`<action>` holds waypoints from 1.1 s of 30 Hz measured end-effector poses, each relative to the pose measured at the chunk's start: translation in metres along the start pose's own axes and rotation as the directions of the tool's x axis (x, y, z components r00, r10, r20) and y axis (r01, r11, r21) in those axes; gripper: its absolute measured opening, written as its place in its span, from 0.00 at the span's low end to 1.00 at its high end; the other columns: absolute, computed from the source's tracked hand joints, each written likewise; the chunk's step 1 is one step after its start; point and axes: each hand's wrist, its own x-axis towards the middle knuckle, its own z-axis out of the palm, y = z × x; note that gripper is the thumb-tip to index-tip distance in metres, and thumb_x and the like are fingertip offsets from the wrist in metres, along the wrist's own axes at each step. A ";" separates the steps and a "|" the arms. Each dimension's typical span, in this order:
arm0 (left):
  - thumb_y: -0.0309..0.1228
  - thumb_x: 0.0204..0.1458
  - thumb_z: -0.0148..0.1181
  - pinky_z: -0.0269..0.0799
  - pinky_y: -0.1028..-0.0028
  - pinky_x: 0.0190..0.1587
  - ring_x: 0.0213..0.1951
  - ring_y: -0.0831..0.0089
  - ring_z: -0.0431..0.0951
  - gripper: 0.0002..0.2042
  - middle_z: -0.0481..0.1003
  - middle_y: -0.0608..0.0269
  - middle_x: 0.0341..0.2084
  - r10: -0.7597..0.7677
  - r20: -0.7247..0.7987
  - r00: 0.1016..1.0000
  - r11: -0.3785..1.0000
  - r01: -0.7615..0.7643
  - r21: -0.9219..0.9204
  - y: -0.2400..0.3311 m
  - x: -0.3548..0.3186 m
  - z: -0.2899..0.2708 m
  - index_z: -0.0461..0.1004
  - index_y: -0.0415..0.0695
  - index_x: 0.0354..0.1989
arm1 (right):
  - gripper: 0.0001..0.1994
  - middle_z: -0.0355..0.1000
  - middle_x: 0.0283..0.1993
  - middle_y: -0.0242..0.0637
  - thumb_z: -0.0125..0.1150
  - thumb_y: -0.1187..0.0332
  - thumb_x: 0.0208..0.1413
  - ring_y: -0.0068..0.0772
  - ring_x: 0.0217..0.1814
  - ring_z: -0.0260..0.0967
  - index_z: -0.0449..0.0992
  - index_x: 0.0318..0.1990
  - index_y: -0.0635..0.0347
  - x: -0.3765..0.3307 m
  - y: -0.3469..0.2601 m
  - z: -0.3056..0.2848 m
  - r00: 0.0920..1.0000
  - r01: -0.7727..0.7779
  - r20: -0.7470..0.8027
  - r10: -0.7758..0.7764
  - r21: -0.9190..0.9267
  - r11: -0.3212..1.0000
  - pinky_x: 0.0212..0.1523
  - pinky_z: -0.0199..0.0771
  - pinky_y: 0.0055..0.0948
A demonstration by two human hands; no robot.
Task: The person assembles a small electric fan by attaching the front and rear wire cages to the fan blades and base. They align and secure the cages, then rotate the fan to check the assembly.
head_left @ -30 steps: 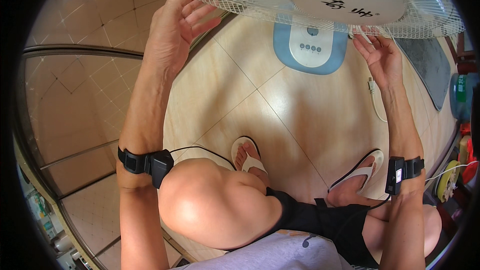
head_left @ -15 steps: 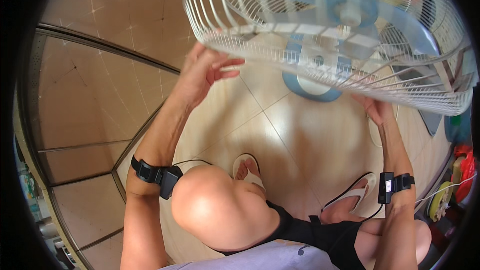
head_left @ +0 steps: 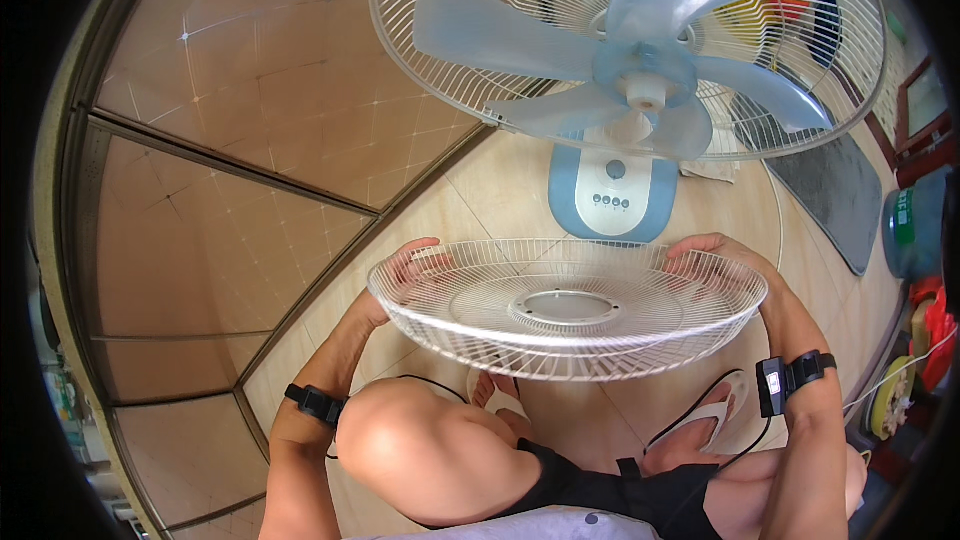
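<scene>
Between my hands is the white wire front grille [head_left: 566, 307] of a fan, a shallow dish with a round plate at its centre. My left hand [head_left: 408, 270] grips its left rim, the fingers partly seen through the wires. At the right rim, my right hand [head_left: 722, 258] holds it with the fingers curled over the edge. Beyond stands the fan, its translucent blue blades [head_left: 645, 70] bared in front of the rear grille [head_left: 870, 90]. The blue and white fan base [head_left: 610, 190], with a knob and several buttons, rests on the floor.
Brown tiled panels with metal edging [head_left: 200, 240] rise along the left. A grey mat [head_left: 825, 185] lies on the floor at the right, near a blue bottle [head_left: 915, 225] and red plastic [head_left: 932, 330]. My sandalled feet [head_left: 700, 420] are on pale floor tiles below the grille.
The front grille has come away from the fan and down toward me, now apart from the rear grille. Both hands moved lower with it, and the blades are uncovered.
</scene>
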 end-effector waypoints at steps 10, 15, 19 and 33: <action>0.23 0.50 0.68 0.73 0.62 0.59 0.64 0.57 0.68 0.42 0.64 0.49 0.66 -0.108 0.210 0.972 0.587 -0.108 0.802 0.006 0.023 -0.005 0.51 0.47 0.73 | 0.16 0.81 0.40 0.42 0.54 0.86 0.51 0.34 0.44 0.79 0.81 0.45 0.62 0.016 0.025 -0.018 0.983 0.177 0.111 -0.145 -0.771 0.611 0.43 0.78 0.31; 0.29 0.45 0.74 0.71 0.60 0.63 0.63 0.49 0.69 0.53 0.61 0.42 0.66 -0.144 0.224 0.964 0.257 -0.182 0.949 -0.006 0.046 0.009 0.40 0.45 0.75 | 0.19 0.80 0.44 0.48 0.55 0.86 0.49 0.49 0.48 0.77 0.81 0.48 0.60 0.015 0.052 -0.037 0.905 0.309 0.215 -0.368 -0.926 0.219 0.51 0.76 0.37; 0.25 0.50 0.68 0.67 0.63 0.64 0.64 0.43 0.65 0.49 0.56 0.32 0.67 -0.085 0.455 0.886 0.193 -0.434 0.880 -0.032 0.052 0.028 0.35 0.36 0.73 | 0.22 0.79 0.44 0.50 0.55 0.86 0.47 0.52 0.48 0.77 0.80 0.51 0.60 0.010 0.069 -0.055 0.915 0.231 0.150 -0.375 -0.956 0.179 0.50 0.76 0.39; 0.37 0.60 0.61 0.75 0.75 0.29 0.27 0.79 0.80 0.26 0.80 0.65 0.29 -0.019 -0.074 0.997 0.796 0.060 0.602 0.036 0.111 0.040 0.66 0.37 0.64 | 0.08 0.78 0.32 0.47 0.55 0.76 0.48 0.51 0.38 0.76 0.80 0.31 0.58 0.028 -0.003 0.003 0.972 -0.129 -0.068 -0.226 -0.955 -0.267 0.42 0.76 0.44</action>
